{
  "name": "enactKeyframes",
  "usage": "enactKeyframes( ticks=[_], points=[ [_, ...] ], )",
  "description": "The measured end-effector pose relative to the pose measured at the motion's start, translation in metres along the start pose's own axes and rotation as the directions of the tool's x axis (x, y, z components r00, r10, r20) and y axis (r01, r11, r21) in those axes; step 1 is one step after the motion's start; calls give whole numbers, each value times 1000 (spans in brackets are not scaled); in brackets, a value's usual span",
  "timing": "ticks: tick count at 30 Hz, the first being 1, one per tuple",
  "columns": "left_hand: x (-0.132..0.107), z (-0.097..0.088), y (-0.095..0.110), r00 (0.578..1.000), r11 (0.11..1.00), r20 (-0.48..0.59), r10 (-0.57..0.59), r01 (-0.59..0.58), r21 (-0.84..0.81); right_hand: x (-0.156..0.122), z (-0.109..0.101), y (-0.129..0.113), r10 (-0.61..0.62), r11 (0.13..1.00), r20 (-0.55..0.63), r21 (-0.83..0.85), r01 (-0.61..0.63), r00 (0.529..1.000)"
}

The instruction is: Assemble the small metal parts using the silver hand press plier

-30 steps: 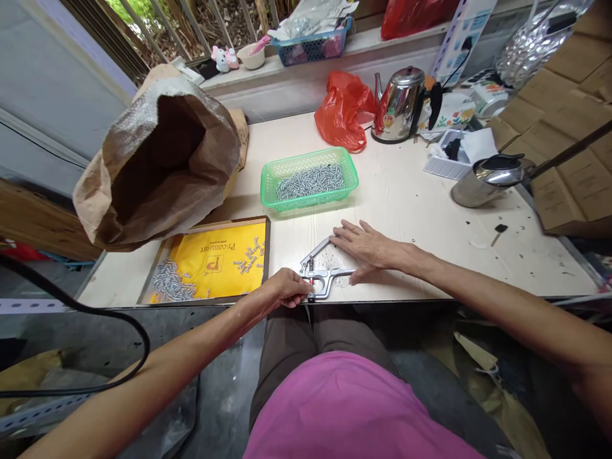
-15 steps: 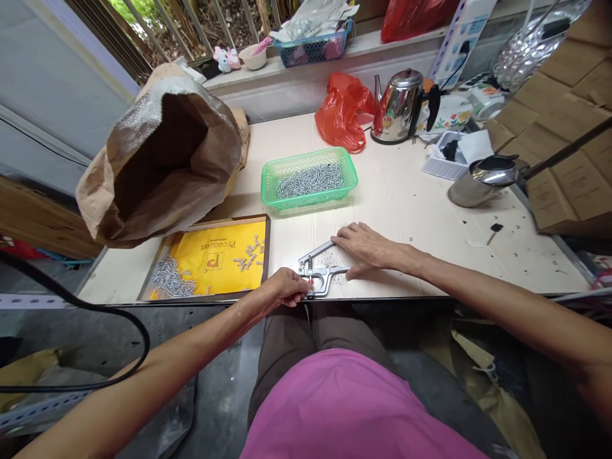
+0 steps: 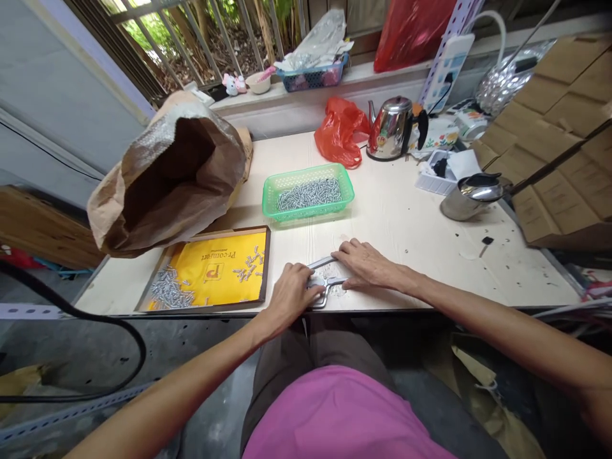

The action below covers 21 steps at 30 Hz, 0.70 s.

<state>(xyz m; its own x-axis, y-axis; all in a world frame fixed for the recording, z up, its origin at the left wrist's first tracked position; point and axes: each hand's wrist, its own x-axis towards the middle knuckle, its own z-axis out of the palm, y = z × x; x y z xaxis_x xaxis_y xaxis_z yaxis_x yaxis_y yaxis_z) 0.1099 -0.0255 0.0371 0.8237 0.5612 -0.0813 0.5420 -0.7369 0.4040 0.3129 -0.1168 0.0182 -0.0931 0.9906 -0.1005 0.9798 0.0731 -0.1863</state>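
Grip, left hand (image 3: 292,288): fingers and thumb closed over the head end of a silver plier-like hand tool (image 3: 329,282); whether the fingertips also pinch something small cannot be told, as the hand covers that end. Grip, right hand (image 3: 366,262): gripping the same tool at its handle ends, fingers on the upper handle, thumb by the lower one, the two handles spread apart between them. Tool lies at the near edge of the pale counter (image 3: 382,217), in front of the wearer, slanting between the hands; dark specks on the surface around it. Just left of the left hand, a shallow cardboard tray (image 3: 268,264) lined with a yellow printed sheet (image 3: 191,261), lettering upside down from this side. On the sheet, a dense heap of small silver metal pieces (image 3: 169,290) in the near left corner, plus a looser scatter towards the right edge. Beyond the tool, a green perforated basket (image 3: 271,197) holds a broad layer of similar pieces. Behind the tray, a brown paper sack (image 3: 205,185) leans with its mouth gaping. Farther back, a crumpled red plastic bag (image 3: 339,131) beside a steel kettle (image 3: 388,131); to the right, a steel jug (image 3: 463,201) near a small white tray (image 3: 433,183).
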Motion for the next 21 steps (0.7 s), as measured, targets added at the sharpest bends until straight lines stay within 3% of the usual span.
enactKeyframes(
  ticks=[2, 4, 12, 21],
  points=[
    [13, 8, 4, 989, 984, 18, 150, -151, 96, 0, 0, -1, -1, 1000, 9, -17, 1, 1000],
    [26, 16, 6, 977, 964, 63, 205, -213, 161, 1, -1, 0, -13, 1000, 26, -18, 13, 1000],
    [41, 19, 9, 958, 911, 138, 253, -284, 299, 2, -12, -4, 4, 1000, 69, -19, -3, 998],
    [36, 20, 19, 953, 926, 207, 220, -270, 262, -18, 18, -27, 93, 996, -39, 9, -92, 995]
  ],
)
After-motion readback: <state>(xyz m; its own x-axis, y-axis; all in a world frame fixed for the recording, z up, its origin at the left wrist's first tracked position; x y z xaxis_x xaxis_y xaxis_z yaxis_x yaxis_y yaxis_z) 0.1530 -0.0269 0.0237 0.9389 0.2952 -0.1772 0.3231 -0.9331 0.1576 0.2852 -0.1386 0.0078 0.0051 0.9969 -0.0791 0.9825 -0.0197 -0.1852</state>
